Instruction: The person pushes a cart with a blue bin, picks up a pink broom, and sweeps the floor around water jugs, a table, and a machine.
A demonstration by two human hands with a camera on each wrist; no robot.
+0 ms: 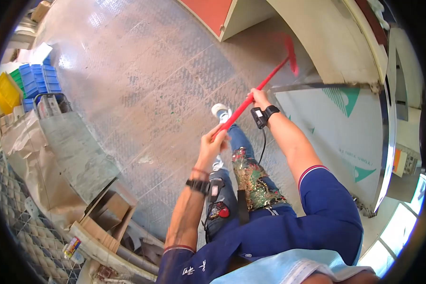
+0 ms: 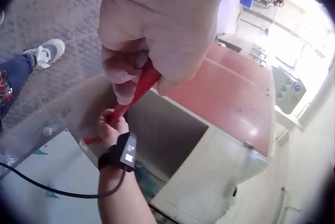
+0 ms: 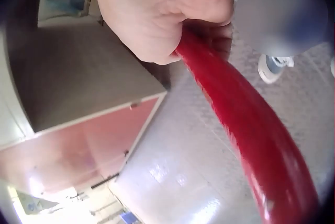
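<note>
Both of my hands grip the long red handle of a broom (image 1: 244, 106), which slants away from me across the head view. My left hand (image 1: 212, 144) holds the near end, close in front of my legs. Farther along the shaft, my right hand (image 1: 259, 98) wraps round it. The broom's red crosswise head (image 1: 291, 56) is blurred, low over the floor beside the open cabinet. In the left wrist view the handle (image 2: 138, 90) runs from my left hand (image 2: 157, 30) toward the right one. The right wrist view shows my right fingers curled round the handle (image 3: 246, 109).
A cabinet with a red panel (image 1: 206, 14) stands ahead. A pale panel with green marks (image 1: 336, 128) is at my right. Blue bins (image 1: 40, 79), a yellow bin (image 1: 7, 92) and a paper-covered stack (image 1: 57, 146) line the left. Tiled floor (image 1: 146, 85) lies between.
</note>
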